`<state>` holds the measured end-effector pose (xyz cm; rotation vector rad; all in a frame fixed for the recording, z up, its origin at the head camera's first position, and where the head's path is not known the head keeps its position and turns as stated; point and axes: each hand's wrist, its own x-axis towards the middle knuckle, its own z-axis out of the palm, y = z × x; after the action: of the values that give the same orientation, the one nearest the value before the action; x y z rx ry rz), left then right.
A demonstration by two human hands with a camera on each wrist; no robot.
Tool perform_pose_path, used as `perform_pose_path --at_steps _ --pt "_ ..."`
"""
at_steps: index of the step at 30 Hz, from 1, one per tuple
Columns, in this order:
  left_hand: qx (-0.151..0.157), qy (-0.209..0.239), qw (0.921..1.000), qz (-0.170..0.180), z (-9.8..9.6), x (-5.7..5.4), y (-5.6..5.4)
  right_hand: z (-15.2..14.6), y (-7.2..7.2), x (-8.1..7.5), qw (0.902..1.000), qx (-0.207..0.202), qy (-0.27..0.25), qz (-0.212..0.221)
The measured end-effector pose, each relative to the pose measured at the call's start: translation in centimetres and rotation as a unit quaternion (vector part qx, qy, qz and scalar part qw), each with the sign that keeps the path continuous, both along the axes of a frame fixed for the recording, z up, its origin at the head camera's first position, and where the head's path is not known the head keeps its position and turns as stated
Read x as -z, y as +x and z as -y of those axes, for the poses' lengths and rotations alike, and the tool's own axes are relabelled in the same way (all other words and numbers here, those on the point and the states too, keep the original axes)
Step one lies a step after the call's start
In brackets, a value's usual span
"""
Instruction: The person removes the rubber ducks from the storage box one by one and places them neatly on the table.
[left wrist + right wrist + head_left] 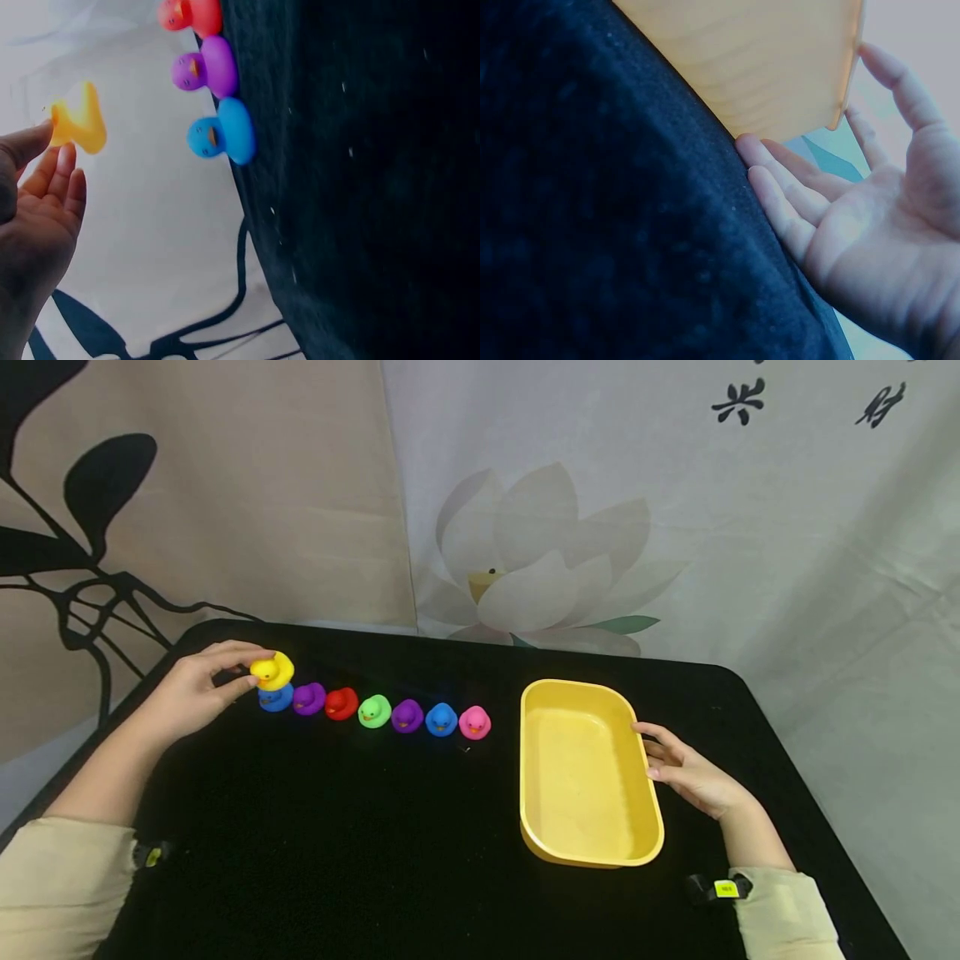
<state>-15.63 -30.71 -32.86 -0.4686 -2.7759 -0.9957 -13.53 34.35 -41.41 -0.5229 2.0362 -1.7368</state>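
My left hand (pixel 197 689) pinches a yellow rubber duck (pixel 276 672) between thumb and fingertips. In the left wrist view the duck (pixel 81 120) is held clear of the row, apart from the nearest blue rubber duck (pixel 225 133). That row runs rightward across the black cloth: blue, purple (pixel 309 699), red (pixel 342 703), green (pixel 374 712), purple (pixel 407 716), blue (pixel 442 720) and pink (pixel 475 723). My right hand (pixel 693 777) touches the right side of a yellow plastic basin (pixel 528 760), its fingers loosely extended against the outer wall (pixel 757 67).
A table (pixel 337 860) covered in black cloth carries everything. Behind it hangs a pale fabric backdrop (pixel 300 510) printed with a lotus and dark leaves. The basin stands upright to the right of the pink duck, with bare floor visible inside.
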Motion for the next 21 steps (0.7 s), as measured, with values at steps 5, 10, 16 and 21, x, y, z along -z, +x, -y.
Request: perform_pose_path --at_steps 5,10,16,21 --pt "-0.018 -0.013 0.9997 0.014 1.1 0.3 -0.5 0.0 0.0 0.2 0.9999 -0.007 -0.007 -0.004" --pt "-0.027 -0.022 0.9993 0.008 2.2 0.8 -1.0 0.0 0.0 0.2 0.9999 -0.010 -0.007 -0.007" --pt "-0.036 -0.030 0.9988 0.015 3.6 1.6 -1.6 0.0 0.0 0.1 0.9999 -0.009 -0.004 -0.005" --pt "-0.043 -0.026 0.9984 0.027 4.5 2.2 -2.0 -0.1 -0.1 0.0 0.9998 -0.015 -0.013 0.001"
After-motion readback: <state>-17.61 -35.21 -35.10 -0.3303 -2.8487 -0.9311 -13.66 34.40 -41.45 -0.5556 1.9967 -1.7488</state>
